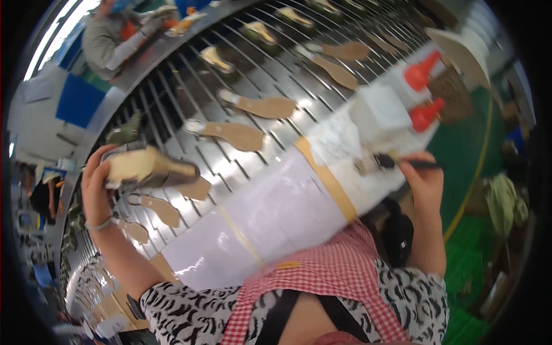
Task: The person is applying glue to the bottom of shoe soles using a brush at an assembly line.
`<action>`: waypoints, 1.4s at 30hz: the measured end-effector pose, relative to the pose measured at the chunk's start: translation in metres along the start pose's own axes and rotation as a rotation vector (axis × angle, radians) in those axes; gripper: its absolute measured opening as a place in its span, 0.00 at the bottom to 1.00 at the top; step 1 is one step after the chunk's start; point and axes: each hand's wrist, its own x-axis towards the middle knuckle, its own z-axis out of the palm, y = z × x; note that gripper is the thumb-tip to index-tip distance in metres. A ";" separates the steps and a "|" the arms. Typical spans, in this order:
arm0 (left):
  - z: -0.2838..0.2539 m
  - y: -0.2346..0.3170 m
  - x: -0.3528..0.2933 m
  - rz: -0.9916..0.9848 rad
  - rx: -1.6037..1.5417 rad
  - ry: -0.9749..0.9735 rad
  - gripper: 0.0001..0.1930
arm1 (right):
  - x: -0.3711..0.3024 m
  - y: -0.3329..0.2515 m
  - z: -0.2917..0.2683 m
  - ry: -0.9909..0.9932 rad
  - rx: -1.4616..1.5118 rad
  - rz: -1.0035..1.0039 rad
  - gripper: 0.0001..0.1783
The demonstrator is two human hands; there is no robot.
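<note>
Closest to me is my red and white checked apron (313, 259), over my black and white shirt (190, 313). In front of it is the table (276, 201), with a shiny white cover and a wide yellow strip (325, 180) across it. My right hand (424, 175) is closed around the black handle of a brush (417, 164). The brush end points left, over the messy white end of the table; I can't tell if it touches. My left hand (95, 181) is out to the side, with its fingers wrapped around the wide end of a dark shoe (144, 165). The shoe is bottom up, so its cream underside shows, and its narrow end points right. It is up above the metal rods (201, 106), left of the table. Past the brush there is a crumpled white sheet (333, 138), then a white tub (379, 109), with two red bottles (424, 95) just beside it on the right. Brown soles (241, 135) lie on the rods, some in pairs. Farther off, more shoes (261, 33) sit in a row with their cream bottoms up. Across the rods, a person in gray (109, 43) works near a blue board (80, 100).
</note>
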 end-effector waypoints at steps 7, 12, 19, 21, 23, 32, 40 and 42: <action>0.046 -0.074 -0.048 -0.414 -0.006 -0.336 0.19 | 0.025 0.005 -0.032 0.009 -0.521 -0.019 0.10; 0.095 -0.122 -0.118 -0.323 0.023 -0.479 0.27 | 0.027 0.006 -0.027 -0.073 -0.705 0.012 0.12; 0.115 -0.120 -0.141 -0.600 -0.189 -0.588 0.24 | 0.030 0.022 -0.031 -0.185 -0.733 -0.058 0.11; 0.114 -0.119 -0.143 -0.582 -0.401 -0.489 0.24 | 0.027 0.012 -0.029 -0.163 -0.735 -0.003 0.10; 0.118 -0.117 -0.145 -0.563 -0.611 -0.389 0.23 | 0.027 0.015 -0.029 -0.142 -0.741 0.056 0.10; 0.196 -0.082 -0.149 0.086 -0.542 0.127 0.20 | 0.019 0.050 -0.056 0.020 0.149 0.250 0.14; 0.215 -0.095 -0.172 0.207 -0.323 -0.121 0.42 | 0.005 0.090 -0.040 0.338 0.804 0.751 0.14; 0.209 -0.097 -0.178 0.211 -0.344 -0.225 0.46 | 0.009 0.098 -0.040 0.338 0.844 0.812 0.15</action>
